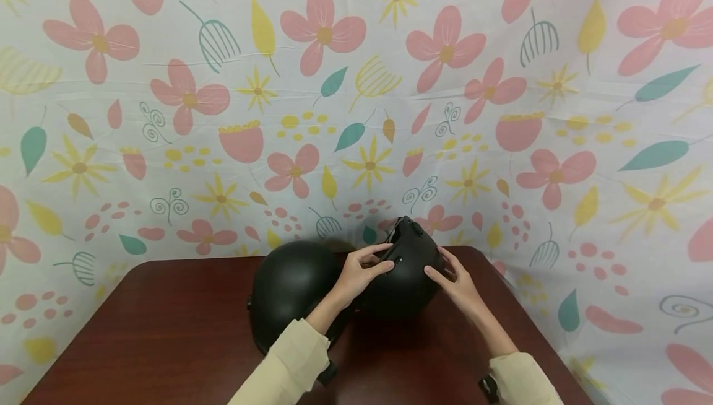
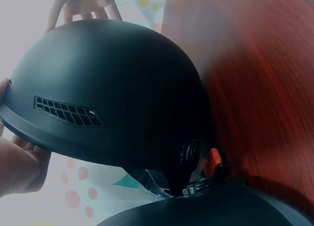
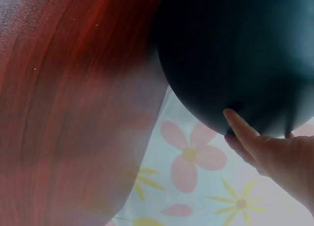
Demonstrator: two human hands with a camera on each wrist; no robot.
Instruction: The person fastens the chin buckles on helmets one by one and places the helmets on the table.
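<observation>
Two black helmets are on the dark red-brown table. My left hand (image 1: 356, 274) grips the rim of the right-hand helmet (image 1: 403, 281), which stands tilted with its rim up and to the left. In the left wrist view, the fingers of that hand reach under the rim, near a mesh vent (image 2: 68, 111). Against the opposite side of the shell, my right hand (image 1: 459, 284) rests with its fingers spread and fairly straight. The other helmet (image 1: 295, 290) sits dome up, close on the left, partly behind my left forearm. A strap with a red buckle piece (image 2: 216, 159) hangs between the helmets.
The table (image 1: 184, 330) ends at the back against a flower-print cloth (image 1: 345, 114), which also runs along the right side. Dark wrist-worn devices show at both cuffs, such as the one at the right cuff (image 1: 489, 387).
</observation>
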